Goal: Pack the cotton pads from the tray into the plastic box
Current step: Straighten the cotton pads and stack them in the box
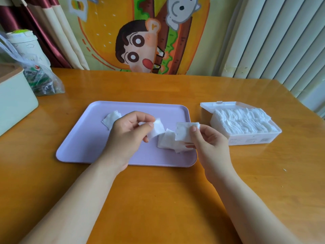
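Observation:
A lilac tray (91,148) lies on the wooden table in front of me. My left hand (128,131) pinches one white cotton pad (158,128) above the tray's middle. My right hand (209,140) holds another cotton pad (183,132) upright between thumb and fingers at the tray's right side. Under these, a few loose pads (166,141) lie on the tray, and one more pad (111,118) lies at its left. The clear plastic box (249,140) stands to the right of the tray, lid open, filled with stacked white pads (242,120).
A pale green box (15,101) sits at the table's left edge, with a plastic bag of packets (42,80) behind it. A cartoon cloth hangs behind the table, blinds at the right. Bare wood stretches between me and the tray.

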Action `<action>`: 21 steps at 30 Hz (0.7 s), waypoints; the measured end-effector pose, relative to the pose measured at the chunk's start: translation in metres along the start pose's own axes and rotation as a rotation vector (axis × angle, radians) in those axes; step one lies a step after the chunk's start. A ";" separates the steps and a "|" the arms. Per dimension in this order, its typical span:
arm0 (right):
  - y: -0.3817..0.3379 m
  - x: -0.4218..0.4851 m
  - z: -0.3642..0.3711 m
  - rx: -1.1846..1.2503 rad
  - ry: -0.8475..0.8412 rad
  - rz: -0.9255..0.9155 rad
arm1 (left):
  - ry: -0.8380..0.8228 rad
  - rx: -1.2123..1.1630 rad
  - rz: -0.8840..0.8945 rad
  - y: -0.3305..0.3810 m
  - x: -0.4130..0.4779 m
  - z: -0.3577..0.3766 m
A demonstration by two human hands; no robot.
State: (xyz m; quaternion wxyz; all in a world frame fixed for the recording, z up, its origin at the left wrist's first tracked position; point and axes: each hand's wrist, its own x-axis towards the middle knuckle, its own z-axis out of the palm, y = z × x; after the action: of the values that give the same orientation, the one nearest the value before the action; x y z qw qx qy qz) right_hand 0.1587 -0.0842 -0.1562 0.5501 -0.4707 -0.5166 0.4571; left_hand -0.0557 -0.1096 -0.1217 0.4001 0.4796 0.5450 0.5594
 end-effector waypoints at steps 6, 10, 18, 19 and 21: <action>-0.007 -0.006 0.001 0.023 -0.231 0.036 | -0.404 -0.052 0.032 0.005 -0.009 0.012; -0.007 -0.007 0.002 0.059 -0.347 0.070 | -0.321 -0.006 -0.031 0.000 -0.010 0.013; -0.006 -0.005 0.002 0.092 -0.354 0.121 | -0.240 0.048 -0.029 0.000 -0.009 0.014; -0.007 -0.005 0.002 0.095 -0.359 0.128 | -0.236 0.054 -0.024 -0.001 -0.009 0.015; -0.010 -0.006 0.003 0.113 -0.378 0.137 | -0.232 0.076 -0.011 -0.002 -0.010 0.016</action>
State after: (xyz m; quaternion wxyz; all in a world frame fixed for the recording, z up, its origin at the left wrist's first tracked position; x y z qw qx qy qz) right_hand 0.1557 -0.0916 -0.1467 0.4367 -0.3792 -0.5510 0.6016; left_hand -0.0380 -0.1150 -0.1250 0.4448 0.5529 0.5186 0.4770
